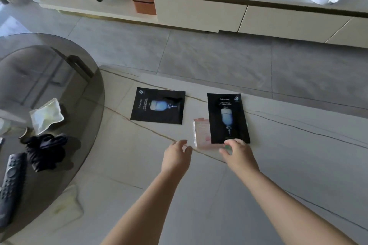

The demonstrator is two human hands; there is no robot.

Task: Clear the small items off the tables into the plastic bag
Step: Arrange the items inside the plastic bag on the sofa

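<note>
Two black face-mask sachets lie on the white marble table (298, 165): one (158, 106) at the centre left, one (228, 118) to its right. A pink and clear packet (201, 133) sticks out from under the right sachet's left side. My right hand (237, 152) reaches over the near edge of that sachet and the packet, fingers spread and loosely bent, holding nothing I can see. My left hand (177, 154) hovers just left of the pink packet, fingers relaxed. No plastic bag is in view.
A round smoked-glass table (65, 69) overlaps the marble one at the left. On it lie a pale green packet (46, 116), a black bundle of cloth (44, 151) and a dark remote control (11, 187). A white cabinet (219, 15) runs along the far side of the floor.
</note>
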